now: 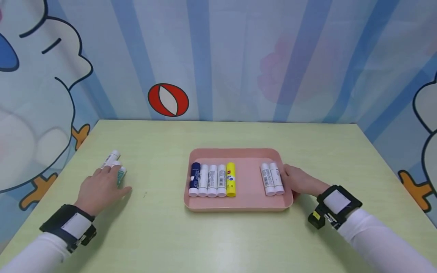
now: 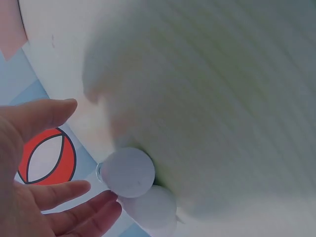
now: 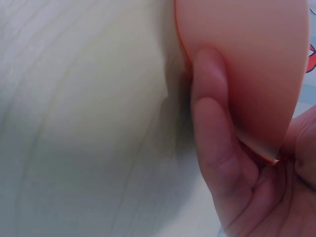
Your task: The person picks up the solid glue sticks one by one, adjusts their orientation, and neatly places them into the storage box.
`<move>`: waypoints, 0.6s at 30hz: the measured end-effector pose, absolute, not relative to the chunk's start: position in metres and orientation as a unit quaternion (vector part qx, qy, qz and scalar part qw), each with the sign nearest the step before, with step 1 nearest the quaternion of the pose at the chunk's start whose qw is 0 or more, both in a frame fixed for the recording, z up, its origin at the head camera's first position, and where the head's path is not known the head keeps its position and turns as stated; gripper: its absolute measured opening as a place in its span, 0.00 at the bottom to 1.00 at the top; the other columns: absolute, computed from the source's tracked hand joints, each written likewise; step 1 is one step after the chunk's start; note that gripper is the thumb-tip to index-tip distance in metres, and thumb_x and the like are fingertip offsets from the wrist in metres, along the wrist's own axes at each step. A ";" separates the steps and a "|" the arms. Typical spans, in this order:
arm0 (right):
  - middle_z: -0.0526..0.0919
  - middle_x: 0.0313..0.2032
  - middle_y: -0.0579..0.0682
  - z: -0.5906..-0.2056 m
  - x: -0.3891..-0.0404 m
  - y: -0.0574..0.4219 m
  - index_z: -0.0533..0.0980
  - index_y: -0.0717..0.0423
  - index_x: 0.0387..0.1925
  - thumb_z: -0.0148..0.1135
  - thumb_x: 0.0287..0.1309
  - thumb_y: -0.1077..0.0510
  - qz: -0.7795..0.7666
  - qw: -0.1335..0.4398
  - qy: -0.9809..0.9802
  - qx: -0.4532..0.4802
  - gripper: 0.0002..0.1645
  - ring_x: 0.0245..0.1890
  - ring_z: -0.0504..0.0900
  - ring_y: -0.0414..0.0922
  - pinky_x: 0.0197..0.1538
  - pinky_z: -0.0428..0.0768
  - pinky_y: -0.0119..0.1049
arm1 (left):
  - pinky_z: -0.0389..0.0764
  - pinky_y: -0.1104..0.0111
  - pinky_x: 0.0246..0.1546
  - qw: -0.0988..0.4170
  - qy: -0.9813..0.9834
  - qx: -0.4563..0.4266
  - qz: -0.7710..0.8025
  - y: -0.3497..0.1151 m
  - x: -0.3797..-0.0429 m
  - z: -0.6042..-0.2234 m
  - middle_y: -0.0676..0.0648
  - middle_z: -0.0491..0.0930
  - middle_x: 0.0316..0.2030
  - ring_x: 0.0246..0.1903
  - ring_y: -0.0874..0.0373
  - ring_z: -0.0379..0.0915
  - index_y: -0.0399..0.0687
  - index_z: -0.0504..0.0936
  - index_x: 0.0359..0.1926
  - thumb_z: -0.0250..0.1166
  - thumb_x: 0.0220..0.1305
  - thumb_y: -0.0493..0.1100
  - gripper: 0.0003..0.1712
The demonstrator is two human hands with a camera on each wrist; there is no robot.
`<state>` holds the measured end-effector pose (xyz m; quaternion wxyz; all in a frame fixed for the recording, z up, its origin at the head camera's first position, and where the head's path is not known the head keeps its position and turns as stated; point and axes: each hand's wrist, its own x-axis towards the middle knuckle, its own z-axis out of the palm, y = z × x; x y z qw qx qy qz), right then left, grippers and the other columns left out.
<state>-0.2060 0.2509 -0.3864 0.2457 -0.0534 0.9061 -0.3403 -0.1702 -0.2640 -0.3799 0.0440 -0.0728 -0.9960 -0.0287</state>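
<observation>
My left hand [image 1: 102,186] is over a small group of glue sticks at the left of the table, thumb spread wide. Among them are a white glue stick [image 1: 111,157] and a green-labelled one [image 1: 121,175], both partly hidden by the hand. In the left wrist view its fingers are fairly straight beside two round white ends [image 2: 129,172]; whether they touch is hard to tell. At the right end of a pink tray [image 1: 250,206], my right hand [image 1: 300,180] grips the rim, with curled fingers [image 3: 215,128] under the side wall.
In the tray's left half stand side by side a dark blue glue stick [image 1: 194,178], several white ones [image 1: 212,180] and a yellow one [image 1: 231,178]. Two more white glue sticks [image 1: 267,179] lie near its right end. A printed curtain [image 1: 232,68] borders the table's back edge.
</observation>
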 end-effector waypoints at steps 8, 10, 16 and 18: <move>0.76 0.32 0.58 -0.388 -0.207 0.252 0.61 0.71 0.52 0.31 0.77 0.57 -0.340 0.246 0.906 -0.056 0.20 0.18 0.78 0.47 0.22 0.79 0.40 | 0.78 0.48 0.29 0.040 -0.995 -0.074 -0.049 -0.261 -0.171 -0.383 0.27 0.75 0.39 0.33 0.39 0.74 0.24 0.70 0.53 0.74 0.52 0.49 0.39; 0.76 0.33 0.58 -0.388 -0.207 0.252 0.61 0.71 0.52 0.30 0.77 0.57 -0.341 0.247 0.905 -0.054 0.20 0.19 0.78 0.47 0.22 0.79 0.40 | 0.78 0.50 0.28 0.035 -0.995 -0.073 -0.053 -0.261 -0.172 -0.384 0.28 0.76 0.37 0.31 0.41 0.74 0.24 0.70 0.53 0.74 0.52 0.48 0.38; 0.76 0.33 0.58 -0.386 -0.206 0.251 0.61 0.70 0.53 0.30 0.77 0.57 -0.338 0.248 0.906 -0.052 0.20 0.19 0.78 0.47 0.22 0.79 0.40 | 0.78 0.51 0.27 0.016 -0.996 -0.069 -0.050 -0.259 -0.173 -0.386 0.27 0.76 0.39 0.30 0.43 0.74 0.22 0.69 0.56 0.72 0.53 0.42 0.36; 0.76 0.33 0.58 -0.387 -0.207 0.251 0.61 0.71 0.52 0.31 0.77 0.57 -0.339 0.248 0.906 -0.051 0.20 0.19 0.78 0.47 0.23 0.79 0.40 | 0.78 0.52 0.27 0.016 -0.996 -0.068 -0.051 -0.259 -0.173 -0.387 0.26 0.77 0.41 0.31 0.43 0.75 0.22 0.69 0.56 0.71 0.53 0.40 0.35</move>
